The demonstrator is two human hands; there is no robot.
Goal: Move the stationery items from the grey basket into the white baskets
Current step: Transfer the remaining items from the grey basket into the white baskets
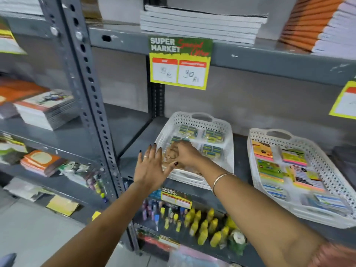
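White perforated plastic basket (227,132) at 12 o'clock on the grey metal shelf (134,151) holds small green-yellow packets (212,150). Right hand (187,154) grips a brownish packet (170,154) inside it; left hand (150,168) is spread flat at its 9 o'clock wall. Second white basket (327,162) of sticky-note pads (269,170) lies at 3 o'clock.

White perforated baskets (227,130) mid-frame, grey shelving (269,60), a green, yellow and red price sign (180,62) at upper centre, yellow bottles (204,228) below
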